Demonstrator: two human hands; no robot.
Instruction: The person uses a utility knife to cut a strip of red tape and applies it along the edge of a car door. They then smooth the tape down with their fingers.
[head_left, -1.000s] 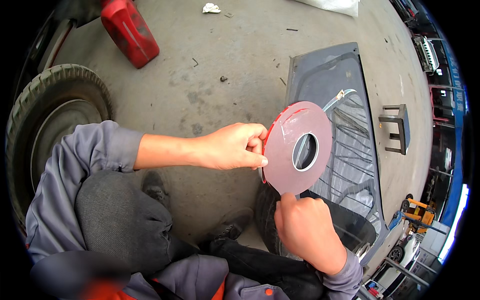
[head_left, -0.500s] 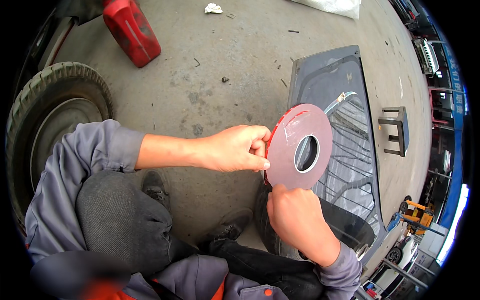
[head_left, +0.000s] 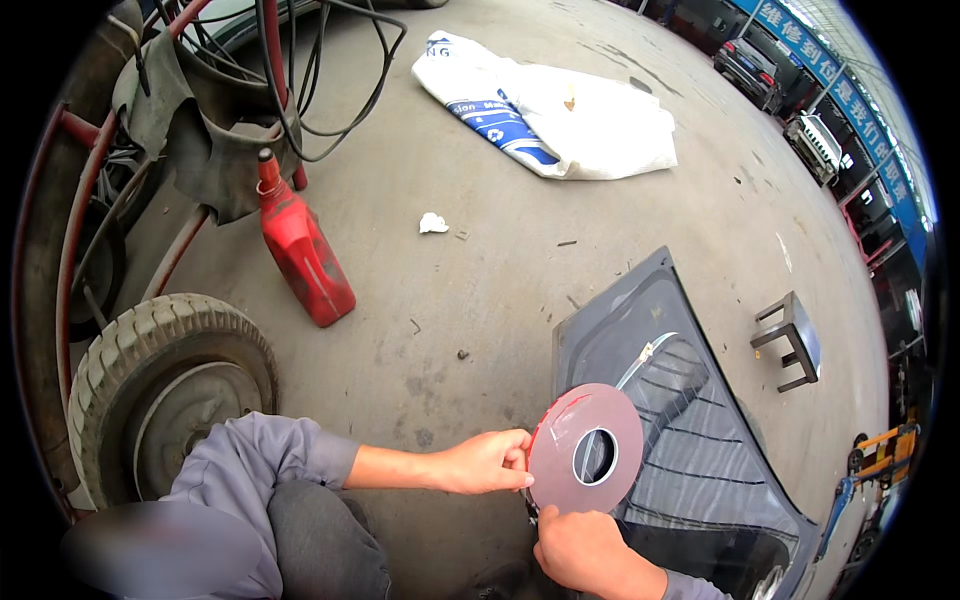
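A wide, flat roll of double-sided tape (head_left: 556, 450) with a red edge and a white-rimmed hole is held up in front of me. Fingers of my left hand (head_left: 482, 464) are pinched together at its left edge; whether they grip the tape's loose end or the roll itself is hard to make out. My right hand (head_left: 588, 552) is closed on the lower rim of the roll. Behind it slants a dark grey panel (head_left: 600, 335) with a glossy, reflecting middle, partly covered by the roll. A thin pale strip (head_left: 637, 366) lies on this panel.
To my left are a worn tyre on a wheel (head_left: 100, 420), a red jug (head_left: 300, 250) and a red-framed cart (head_left: 88, 200) hung with black hoses. A white sack (head_left: 600, 120) lies on the floor ahead, with crumpled paper (head_left: 433, 223) nearer. A small stool (head_left: 795, 330) stands at right.
My view has tilted up, so hands, roll and panel sit lower in the picture, and the sack and cart show more fully. Both hands stay at the roll.
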